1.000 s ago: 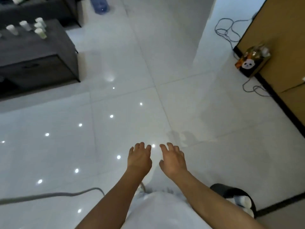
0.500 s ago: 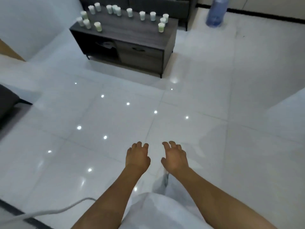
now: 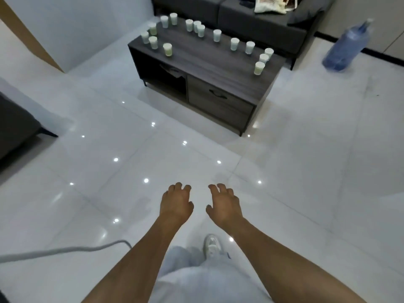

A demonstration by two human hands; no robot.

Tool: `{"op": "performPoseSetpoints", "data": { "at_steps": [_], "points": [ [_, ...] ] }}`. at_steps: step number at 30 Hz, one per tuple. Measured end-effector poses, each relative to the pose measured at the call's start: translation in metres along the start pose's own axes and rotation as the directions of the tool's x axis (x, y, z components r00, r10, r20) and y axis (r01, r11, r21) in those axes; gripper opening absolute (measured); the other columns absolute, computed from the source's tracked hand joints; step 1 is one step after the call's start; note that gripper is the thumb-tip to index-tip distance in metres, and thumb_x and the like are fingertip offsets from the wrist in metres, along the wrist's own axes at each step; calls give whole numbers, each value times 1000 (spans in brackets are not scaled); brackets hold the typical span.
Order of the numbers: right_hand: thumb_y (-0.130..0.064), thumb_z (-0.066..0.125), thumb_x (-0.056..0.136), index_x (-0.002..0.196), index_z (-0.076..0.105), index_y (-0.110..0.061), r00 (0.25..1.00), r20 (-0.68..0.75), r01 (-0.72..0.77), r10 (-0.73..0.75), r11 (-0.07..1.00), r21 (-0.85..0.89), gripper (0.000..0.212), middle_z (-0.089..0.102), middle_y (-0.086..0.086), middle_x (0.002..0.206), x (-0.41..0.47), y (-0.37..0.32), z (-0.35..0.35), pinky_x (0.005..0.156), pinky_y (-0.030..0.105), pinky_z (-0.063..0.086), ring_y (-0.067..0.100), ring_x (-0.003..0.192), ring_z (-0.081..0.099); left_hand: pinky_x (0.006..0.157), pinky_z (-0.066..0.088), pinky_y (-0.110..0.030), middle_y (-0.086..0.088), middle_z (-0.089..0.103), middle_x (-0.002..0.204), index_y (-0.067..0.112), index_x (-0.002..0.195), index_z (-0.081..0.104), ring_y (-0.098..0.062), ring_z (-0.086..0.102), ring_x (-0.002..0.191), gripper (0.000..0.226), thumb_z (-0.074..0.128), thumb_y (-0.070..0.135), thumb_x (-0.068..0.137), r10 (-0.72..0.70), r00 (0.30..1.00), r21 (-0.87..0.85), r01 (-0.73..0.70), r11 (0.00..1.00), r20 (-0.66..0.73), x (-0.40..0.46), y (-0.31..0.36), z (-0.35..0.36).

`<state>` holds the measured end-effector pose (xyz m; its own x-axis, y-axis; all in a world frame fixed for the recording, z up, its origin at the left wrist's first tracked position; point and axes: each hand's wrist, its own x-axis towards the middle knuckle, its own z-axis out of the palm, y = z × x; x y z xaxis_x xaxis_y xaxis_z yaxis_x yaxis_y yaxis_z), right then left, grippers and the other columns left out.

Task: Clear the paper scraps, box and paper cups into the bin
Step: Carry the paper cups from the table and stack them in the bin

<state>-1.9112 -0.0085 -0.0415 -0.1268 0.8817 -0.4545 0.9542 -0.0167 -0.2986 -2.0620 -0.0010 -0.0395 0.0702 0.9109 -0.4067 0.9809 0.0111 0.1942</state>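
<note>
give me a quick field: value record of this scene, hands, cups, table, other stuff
left hand: empty, fingers loosely curled, over the floor
right hand: empty, fingers loosely curled
paper cups: many, upright, spread over the table top
table: dark, low, ahead of the person
water bottle: blue, on the floor right of the table
bin: not in view

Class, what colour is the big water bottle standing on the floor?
Blue, see-through; the head view shows the water bottle.
</note>
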Motion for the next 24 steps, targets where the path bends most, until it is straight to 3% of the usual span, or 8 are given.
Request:
{"op": "performPoseSetpoints", "data": {
  "at_steps": [12, 18, 24],
  "points": [
    [-27, 53, 92, 145, 28, -22, 1000, 22, 14, -13, 999, -45, 59, 31, 6, 149, 259, -103, -91, 101, 38, 37, 27, 127, 39, 93, 41, -29, -2, 44, 138, 19, 138, 42, -21, 41, 124, 47, 50, 26, 92, -50, 998, -41, 49, 998, -24, 231, -113, -118],
    [-26, 55, 92, 146, 28, -22, 1000, -4, 5, -4, 999, 54, 60, 32, 5, 149, 376, -189, -142, 100, 37, 38, 26, 128, 39, 94, 42, -31, -4, 44, 138, 17, 138, 42, -23, 41, 125, 48, 51, 27, 92, -57, 998, -21, 57, 998, -32, 338, -185, -199],
    [-25, 55, 91, 145, 29, -23, 1000, 1, -1, 1, 998, 58, 60, 32, 4, 148, 479, -225, -187, 99, 38, 39, 25, 127, 39, 92, 43, -31, -4, 46, 134, 17, 136, 43, -23, 43, 122, 47, 50, 26, 91, -61, 998, -9, 61, 998, -25, 433, -220, -257]
  ]
}}
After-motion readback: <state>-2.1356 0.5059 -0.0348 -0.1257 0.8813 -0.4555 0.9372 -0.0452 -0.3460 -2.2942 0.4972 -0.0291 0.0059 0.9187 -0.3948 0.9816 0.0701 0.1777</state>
